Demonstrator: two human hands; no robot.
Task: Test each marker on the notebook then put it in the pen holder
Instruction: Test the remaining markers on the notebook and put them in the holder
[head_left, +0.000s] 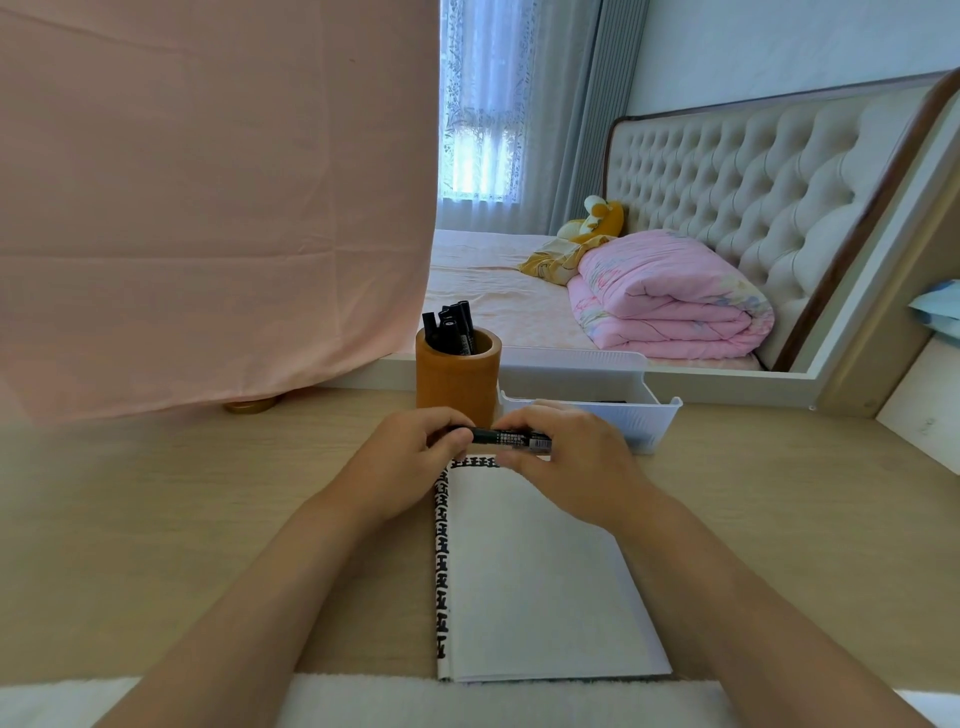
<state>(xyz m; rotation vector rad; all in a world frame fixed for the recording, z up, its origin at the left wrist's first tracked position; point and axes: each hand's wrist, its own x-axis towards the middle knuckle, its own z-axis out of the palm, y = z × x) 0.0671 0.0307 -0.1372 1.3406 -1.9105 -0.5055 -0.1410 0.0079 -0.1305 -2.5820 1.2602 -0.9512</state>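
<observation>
A black marker (506, 437) lies level in the air above the top edge of the open notebook (540, 582). My left hand (410, 457) pinches its left end, and my right hand (566, 457) grips its labelled barrel. The notebook's white page faces up on the wooden desk, with a black-patterned binding along its left side. Just behind my hands stands the brown wooden pen holder (457, 379) with several black markers (453, 330) upright in it.
A white plastic tray (649, 421) sits right of the pen holder. A pink cloth (208, 208) hangs at the back left over a gold base (254, 404). A mirror (675, 234) behind the desk shows a bed. A white towel (467, 701) edges the desk front.
</observation>
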